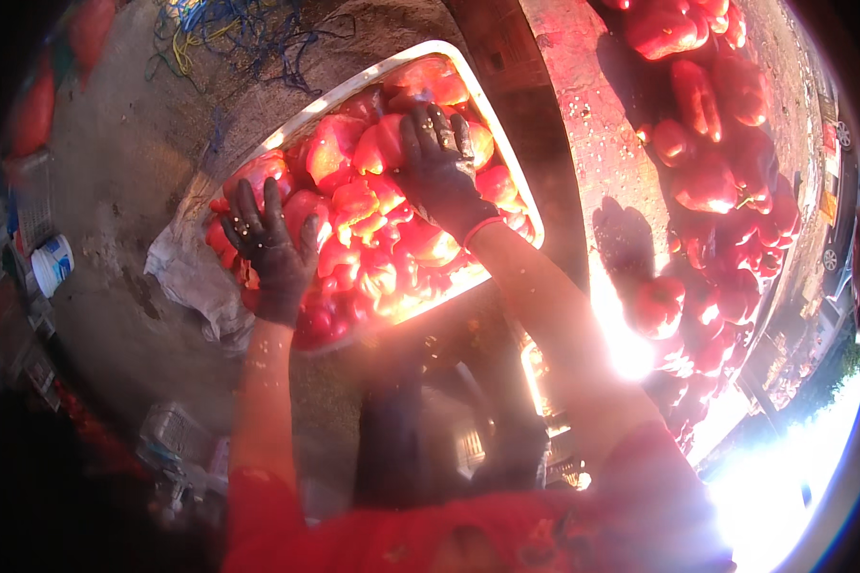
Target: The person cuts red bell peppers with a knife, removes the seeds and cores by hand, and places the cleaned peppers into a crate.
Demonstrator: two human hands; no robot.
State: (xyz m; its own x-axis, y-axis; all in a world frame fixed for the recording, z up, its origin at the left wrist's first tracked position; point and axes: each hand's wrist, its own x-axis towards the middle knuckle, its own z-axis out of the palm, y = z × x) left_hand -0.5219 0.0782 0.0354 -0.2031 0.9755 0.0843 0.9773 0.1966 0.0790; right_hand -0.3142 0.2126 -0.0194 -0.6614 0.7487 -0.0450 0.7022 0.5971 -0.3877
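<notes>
A pale-rimmed crate [501, 132] stands before me, heaped with red bell peppers [337, 150], some of which look cut or broken. My left hand [276, 251], in a dark glove speckled with pale seeds, lies over the peppers at the crate's left side with its fingers spread. Deeper in the crate, my right hand [437, 172] rests palm down on the heap, also gloved and seed-flecked, and its fingers are apart. Neither hand grips a pepper. Glare washes out the near edge of the crate.
More red peppers [709, 172] lie on a seed-strewn tabletop [594, 136] at the right. A crumpled whitish sack [200, 286] is beside the crate. Tangled blue and yellow twine [236, 36] lies on the floor beyond. A white bucket [51, 265] and a grey crate [175, 433] stand left.
</notes>
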